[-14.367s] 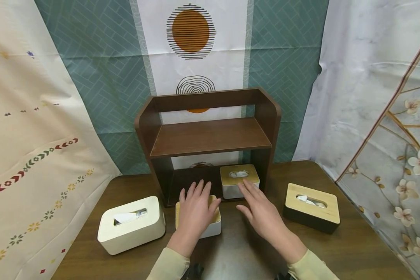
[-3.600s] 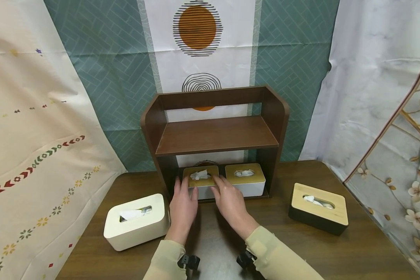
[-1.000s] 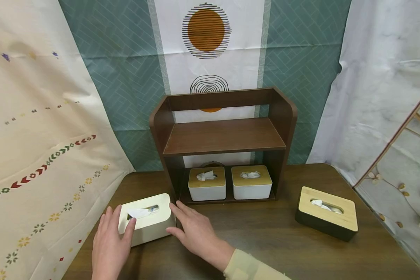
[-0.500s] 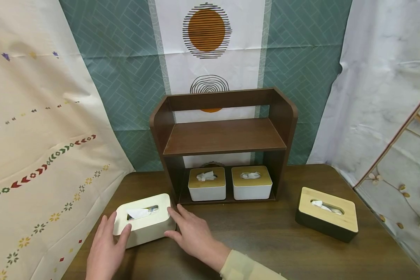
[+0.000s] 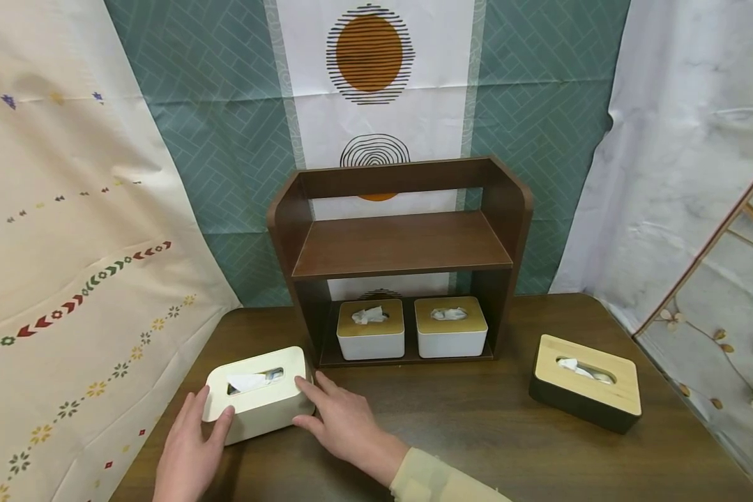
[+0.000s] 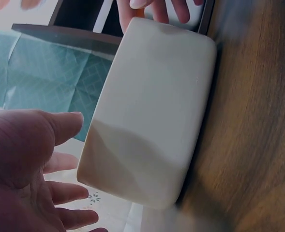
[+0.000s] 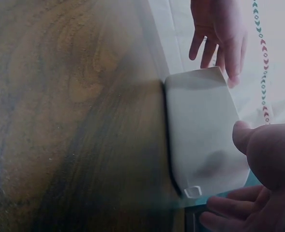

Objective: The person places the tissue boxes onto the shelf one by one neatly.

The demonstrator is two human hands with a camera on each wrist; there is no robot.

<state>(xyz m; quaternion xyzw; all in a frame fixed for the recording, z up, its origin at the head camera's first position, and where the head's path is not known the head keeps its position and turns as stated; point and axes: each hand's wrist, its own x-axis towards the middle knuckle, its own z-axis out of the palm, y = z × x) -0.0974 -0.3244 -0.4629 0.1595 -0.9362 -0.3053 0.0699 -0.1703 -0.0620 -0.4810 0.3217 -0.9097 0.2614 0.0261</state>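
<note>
A cream tissue box (image 5: pixel 270 411) with a tissue in its slot sits slantwise at the table's left. My left hand (image 5: pixel 190 446) is at its left end, thumb toward the front and fingers behind the corner. At the right end is my right hand (image 5: pixel 348 429), its fingers extended along that side. Both hands have loosely straight fingers in the left wrist view and right wrist view; whether they touch the box is hard to tell. Two white tissue boxes with wooden lids, a left one (image 5: pixel 371 345) and a right one (image 5: pixel 452 344), stand side by side on the shelf's lower level.
The dark brown two-level shelf (image 5: pixel 401 244) stands at the back of the wooden table (image 5: pixel 452 425). A black tissue box with a light wooden lid (image 5: pixel 592 404) lies at the right. Patterned cloths (image 5: pixel 527 139) hang behind and at both sides.
The left white tissue box went from the table onto the lower shelf, beside the other. Both hands then moved left to the cream box; lately they have shifted only slightly.
</note>
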